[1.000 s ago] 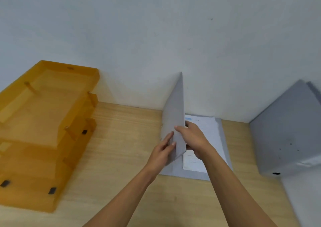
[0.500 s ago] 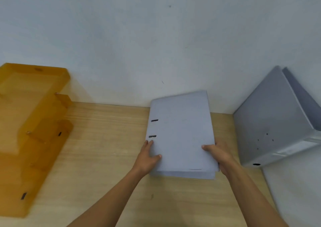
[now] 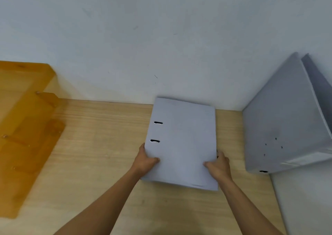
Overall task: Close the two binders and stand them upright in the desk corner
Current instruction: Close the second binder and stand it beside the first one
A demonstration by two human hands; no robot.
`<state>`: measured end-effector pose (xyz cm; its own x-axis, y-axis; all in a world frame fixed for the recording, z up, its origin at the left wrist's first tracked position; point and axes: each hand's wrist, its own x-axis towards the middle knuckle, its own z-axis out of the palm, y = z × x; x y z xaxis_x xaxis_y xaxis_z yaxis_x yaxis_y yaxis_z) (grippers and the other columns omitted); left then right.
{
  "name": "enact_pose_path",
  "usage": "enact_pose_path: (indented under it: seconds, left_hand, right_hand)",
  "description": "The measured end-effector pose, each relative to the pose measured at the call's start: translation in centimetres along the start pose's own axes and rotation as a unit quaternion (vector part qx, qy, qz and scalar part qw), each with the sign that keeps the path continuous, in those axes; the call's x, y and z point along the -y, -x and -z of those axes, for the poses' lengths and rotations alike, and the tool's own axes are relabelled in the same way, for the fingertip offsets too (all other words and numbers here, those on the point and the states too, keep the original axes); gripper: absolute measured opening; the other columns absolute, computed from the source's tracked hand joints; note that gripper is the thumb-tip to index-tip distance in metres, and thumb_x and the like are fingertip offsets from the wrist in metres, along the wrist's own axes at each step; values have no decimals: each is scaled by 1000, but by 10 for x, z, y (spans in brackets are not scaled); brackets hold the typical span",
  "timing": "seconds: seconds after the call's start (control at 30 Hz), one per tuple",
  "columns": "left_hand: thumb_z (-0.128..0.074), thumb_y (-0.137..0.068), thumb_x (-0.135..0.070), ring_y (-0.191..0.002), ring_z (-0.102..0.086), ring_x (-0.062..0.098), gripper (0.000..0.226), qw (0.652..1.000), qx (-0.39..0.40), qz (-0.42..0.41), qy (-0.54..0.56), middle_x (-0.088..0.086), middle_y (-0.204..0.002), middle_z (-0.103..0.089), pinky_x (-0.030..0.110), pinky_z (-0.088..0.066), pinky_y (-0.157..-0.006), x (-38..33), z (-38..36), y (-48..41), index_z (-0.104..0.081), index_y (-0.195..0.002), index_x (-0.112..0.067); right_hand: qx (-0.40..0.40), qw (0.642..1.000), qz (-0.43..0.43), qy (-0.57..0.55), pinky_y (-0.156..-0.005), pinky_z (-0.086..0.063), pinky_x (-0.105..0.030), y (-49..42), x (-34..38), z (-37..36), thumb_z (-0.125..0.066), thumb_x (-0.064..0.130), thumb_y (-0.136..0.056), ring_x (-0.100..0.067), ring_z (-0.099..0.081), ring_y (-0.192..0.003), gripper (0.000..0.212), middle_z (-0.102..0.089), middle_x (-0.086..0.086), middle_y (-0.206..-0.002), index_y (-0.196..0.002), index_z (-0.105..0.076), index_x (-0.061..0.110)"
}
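A pale grey binder (image 3: 183, 141) lies closed on the wooden desk (image 3: 100, 144), its cover up and two black slots near its left edge. My left hand (image 3: 144, 160) grips its lower left edge, thumb on the cover. My right hand (image 3: 218, 166) grips its lower right edge the same way. A second grey binder (image 3: 280, 123) stands tilted in the right desk corner, leaning against the side wall, spine low toward me.
An amber plastic stacked letter tray (image 3: 27, 127) fills the desk's left side. The white back wall (image 3: 161, 46) runs behind the desk, and a white side wall (image 3: 305, 198) bounds it on the right. Bare wood lies between the tray and the held binder.
The binder's raised cover came down onto the pages, so it went from open to closed. Both hands shifted to grip its lower edges, and its near end seems slightly lifted.
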<state>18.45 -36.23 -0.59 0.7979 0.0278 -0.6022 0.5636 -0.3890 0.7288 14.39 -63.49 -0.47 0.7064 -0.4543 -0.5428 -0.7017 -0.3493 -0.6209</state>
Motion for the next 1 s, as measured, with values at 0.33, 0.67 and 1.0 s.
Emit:
enact_pose_path:
  seconds: [0.33,0.67,1.0]
  left_hand:
    - [-74,-56,-18,-114,-54,22,106,1000,13,-6,6,6,-138,-52,33,-44,-92,3,-9,8,-29,-151,-13]
    - [-58,-85,-63,-87,-71,24,55,965,32,164,203,7,-105,-75,34,-53,-75,-18,3,-7,-70,-108,-14]
    - [-64,-87,-59,-118,-67,36,63,875,268,88,394,20,-133,-66,47,-58,-89,-49,-32,29,-69,-130,-13]
  right_hand:
    - [106,961,59,249,-122,-18,-44,2,-12,-28,-65,38,-90,-37,0,-154,93,11,-12,-168,-161,-6,27]
    - [179,974,100,99,-123,-18,-35,24,8,-22,-64,40,-92,-23,-18,-153,67,-16,-13,-167,-151,-42,16]
    - [182,974,121,-65,-124,-15,-48,53,55,2,-41,71,-89,-15,-14,-154,85,-14,5,-168,-159,-19,28]
